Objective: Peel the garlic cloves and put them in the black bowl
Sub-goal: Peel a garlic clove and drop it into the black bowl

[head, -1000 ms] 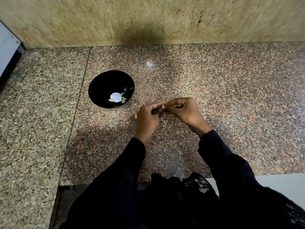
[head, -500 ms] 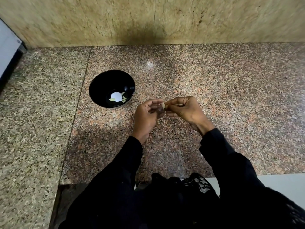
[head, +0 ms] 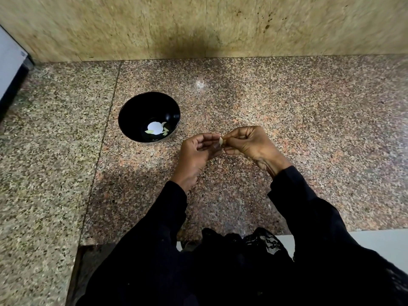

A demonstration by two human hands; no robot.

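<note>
A pale garlic clove (head: 220, 140) shows between the fingertips of both hands, just above the granite counter. My left hand (head: 196, 151) curls its fingers toward the clove from the left. My right hand (head: 249, 143) pinches it from the right. Most of the clove is hidden by the fingers. The black bowl (head: 132, 111) stands to the left of my hands, a little farther back. A few pale garlic pieces (head: 165, 130) lie at its bottom beside a bright white reflection.
The speckled granite counter (head: 287, 111) runs back to a beige stone wall (head: 198, 25). A seam (head: 103, 140) splits it from a greyer slab on the left. A white appliance edge (head: 8, 62) sits at far left. Black sleeves fill the foreground.
Both hands have stayed together on the clove, shifting only slightly while the fingers work at it. The bowl has not moved.
</note>
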